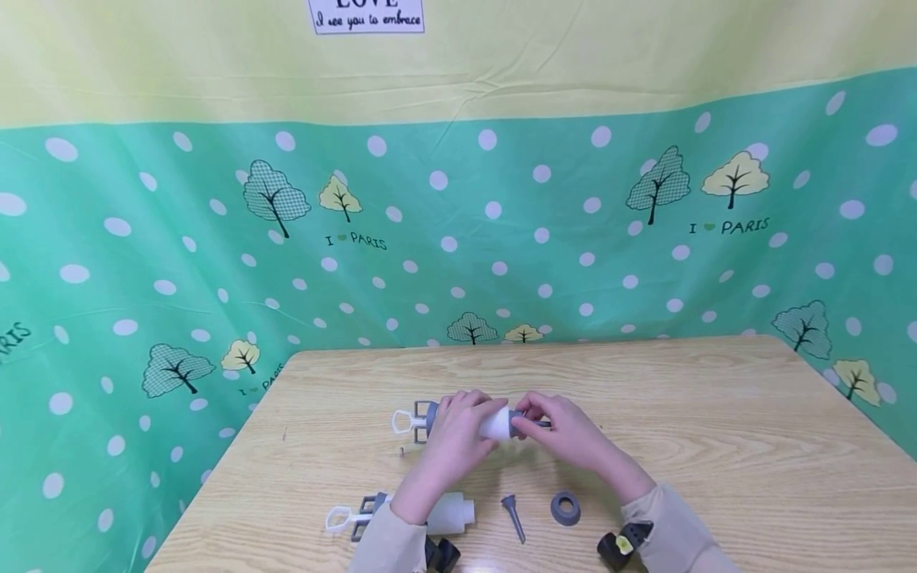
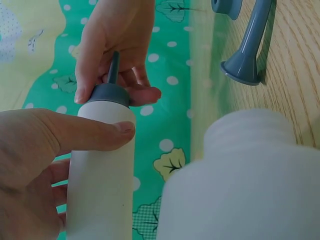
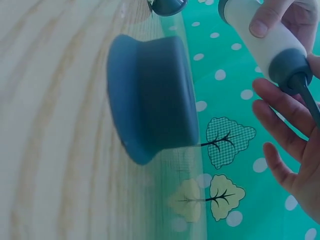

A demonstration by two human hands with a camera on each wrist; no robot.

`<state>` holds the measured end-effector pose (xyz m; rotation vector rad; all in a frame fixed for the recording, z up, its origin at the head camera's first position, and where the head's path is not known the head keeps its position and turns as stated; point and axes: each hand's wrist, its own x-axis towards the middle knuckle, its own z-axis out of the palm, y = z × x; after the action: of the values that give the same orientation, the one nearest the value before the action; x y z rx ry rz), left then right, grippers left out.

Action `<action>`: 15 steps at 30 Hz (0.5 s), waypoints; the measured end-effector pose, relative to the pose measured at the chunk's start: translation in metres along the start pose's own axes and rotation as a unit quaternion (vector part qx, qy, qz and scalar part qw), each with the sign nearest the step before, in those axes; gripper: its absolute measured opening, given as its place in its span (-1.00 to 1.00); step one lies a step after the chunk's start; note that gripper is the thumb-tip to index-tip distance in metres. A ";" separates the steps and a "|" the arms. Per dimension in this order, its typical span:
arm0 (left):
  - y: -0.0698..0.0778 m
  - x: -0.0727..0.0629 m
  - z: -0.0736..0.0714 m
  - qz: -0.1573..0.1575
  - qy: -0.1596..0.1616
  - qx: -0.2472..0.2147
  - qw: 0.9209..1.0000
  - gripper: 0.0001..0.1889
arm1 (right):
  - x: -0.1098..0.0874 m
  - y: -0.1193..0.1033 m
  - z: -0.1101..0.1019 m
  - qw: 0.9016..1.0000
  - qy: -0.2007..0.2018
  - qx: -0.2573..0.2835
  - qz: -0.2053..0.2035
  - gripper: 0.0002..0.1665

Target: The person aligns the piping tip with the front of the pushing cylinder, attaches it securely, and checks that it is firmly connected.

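Note:
A white tube-shaped dispenser (image 1: 496, 424) with a grey frame and a white loop-handled plunger (image 1: 403, 422) lies across both hands, over the far half of the table. My left hand (image 1: 458, 438) grips its barrel, the thumb lying along the white side near the top. At the other end, my right hand (image 1: 566, 430) holds the grey collar (image 2: 106, 94) between thumb and fingers. A thin grey nozzle (image 3: 310, 100) sticks out of that collar towards the right palm. In the right wrist view, the lower fingers are spread loosely below the collar.
A second dispenser (image 1: 451, 513) lies nearer, partly behind the left forearm, its threaded neck (image 2: 250, 130) uncapped. Right of it rest a loose grey nozzle (image 1: 513, 517) and a grey ring collar (image 1: 565, 508). A tiny piece (image 1: 402, 451) lies left of the left hand. A patterned cloth (image 1: 501, 239) hangs behind.

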<state>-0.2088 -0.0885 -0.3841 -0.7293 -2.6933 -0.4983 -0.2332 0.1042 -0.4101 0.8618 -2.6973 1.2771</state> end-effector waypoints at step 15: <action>-0.001 0.000 0.000 -0.004 0.007 0.004 1.000 -0.44 | 0.000 0.000 0.000 0.998 0.015 -0.001 -0.059 -0.54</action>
<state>-0.2097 -0.0895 -0.3843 -0.7110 -2.6849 -0.4915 -0.2333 0.1040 -0.4105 0.9769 -2.5807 1.2515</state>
